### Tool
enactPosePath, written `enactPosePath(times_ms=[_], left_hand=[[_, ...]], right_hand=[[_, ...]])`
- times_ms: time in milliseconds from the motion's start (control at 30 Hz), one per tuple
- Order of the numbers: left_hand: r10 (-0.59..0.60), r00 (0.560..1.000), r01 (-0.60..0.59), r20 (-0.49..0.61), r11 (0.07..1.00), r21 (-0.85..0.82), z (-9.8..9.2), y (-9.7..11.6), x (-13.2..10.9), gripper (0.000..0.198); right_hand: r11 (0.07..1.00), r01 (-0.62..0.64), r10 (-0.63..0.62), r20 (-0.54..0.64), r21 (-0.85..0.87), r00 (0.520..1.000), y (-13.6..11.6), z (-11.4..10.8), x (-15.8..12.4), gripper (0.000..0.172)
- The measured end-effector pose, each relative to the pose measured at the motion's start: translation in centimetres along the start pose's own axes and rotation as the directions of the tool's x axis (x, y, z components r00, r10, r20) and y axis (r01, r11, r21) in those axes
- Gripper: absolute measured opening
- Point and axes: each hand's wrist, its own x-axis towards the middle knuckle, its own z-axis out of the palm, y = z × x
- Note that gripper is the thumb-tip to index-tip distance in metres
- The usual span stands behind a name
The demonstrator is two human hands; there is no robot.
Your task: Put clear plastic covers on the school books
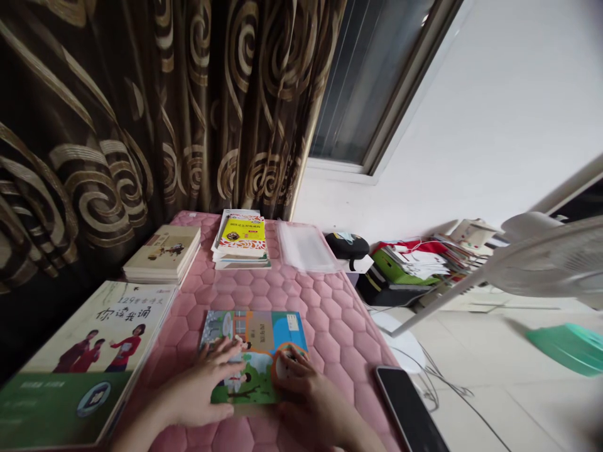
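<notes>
A colourful illustrated book [264,336] lies flat on the pink quilted surface [330,326] in front of me. My left hand [202,386] rests on the book's left half with its fingers stretched out flat. My right hand [306,395] lies on the book's lower right part, fingers curled down onto the cover. Neither hand lifts the book.
A large green and white book [89,358] lies at the left. Two stacks of books [164,251] [241,242] and a clear plastic folder [306,246] sit at the far end. A dark phone [407,408] lies at the right edge. A white fan [532,263] stands on the floor.
</notes>
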Motion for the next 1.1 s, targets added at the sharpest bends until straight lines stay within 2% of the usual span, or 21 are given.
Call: enactPosePath(times_ms=[33, 100, 200, 300, 400, 500, 600, 700, 800, 900, 967, 1033, 1100], left_hand=[[0.004, 1.0, -0.005, -0.021, 1.0, -0.029, -0.2, -0.3, -0.1, 0.067], [0.001, 0.996, -0.009, -0.088, 0.996, -0.094, -0.7, -0.9, -0.2, 0.054], [-0.065, 0.96, 0.006, -0.272, 0.977, -0.213, -1.9, -2.0, -0.1, 0.032], [-0.168, 0.865, -0.008, -0.473, 0.938, -0.347, -3.3, -2.6, 0.6, 0.027], [-0.233, 0.773, -0.086, -0.59, 0.883, -0.462, -4.4, -2.8, 1.9, 0.029], [-0.299, 0.704, -0.102, -0.644, 0.855, -0.509, -4.4, -3.5, 3.4, 0.032], [-0.344, 0.63, -0.093, -0.696, 0.857, -0.508, -3.6, -4.8, 5.1, 0.032], [-0.392, 0.574, -0.044, -0.719, 0.862, -0.504, -2.7, -5.8, 6.5, 0.028], [-0.44, 0.559, 0.05, -0.702, 0.864, -0.502, -2.3, -6.4, 7.5, 0.02], [-0.463, 0.565, 0.145, -0.683, 0.87, -0.471, -2.0, -6.9, 7.9, 0.014], [-0.491, 0.55, 0.204, -0.675, 0.863, -0.461, -2.0, -7.3, 7.9, 0.012], [-0.503, 0.512, 0.236, -0.696, 0.862, -0.449, -2.4, -7.5, 7.8, 0.011], [-0.515, 0.45, 0.219, -0.73, 0.856, -0.469, -3.2, -7.7, 8.0, 0.016]], right_hand=[[1.0, 0.023, -0.023, -0.018, 0.011, 1.0, -0.2, -0.3, 0.1, 0.019], [0.999, 0.022, -0.021, -0.05, 0.032, 0.999, -0.5, -0.7, 0.3, 0.023], [0.994, -0.106, 0.105, -0.108, 0.0, 0.989, -0.1, -1.2, 0.9, 0.031], [0.965, -0.242, 0.21, -0.25, -0.103, 0.945, 0.7, -2.0, 2.1, 0.035], [0.933, -0.31, 0.226, -0.372, -0.183, 0.9, 1.3, -3.3, 3.7, 0.036], [0.912, -0.313, 0.18, -0.426, -0.266, 0.887, 1.3, -4.5, 5.2, 0.031], [0.901, -0.262, 0.056, -0.507, -0.345, 0.86, 0.5, -4.9, 6.8, 0.017], [0.9, -0.144, -0.094, -0.507, -0.41, 0.857, -0.7, -3.7, 8.7, 0.031], [0.899, -0.015, -0.174, -0.388, -0.439, 0.905, -1.9, -1.1, 11.0, 0.035], [0.907, 0.009, -0.15, -0.303, -0.421, 0.941, -2.4, 1.8, 12.8, 0.038], [0.915, -0.016, -0.112, -0.291, -0.403, 0.95, -2.3, 3.1, 13.4, 0.04], [0.921, -0.031, -0.092, -0.294, -0.388, 0.951, -2.0, 3.9, 13.5, 0.043], [0.923, -0.038, -0.088, -0.306, -0.383, 0.948, -1.8, 4.3, 13.4, 0.045]])
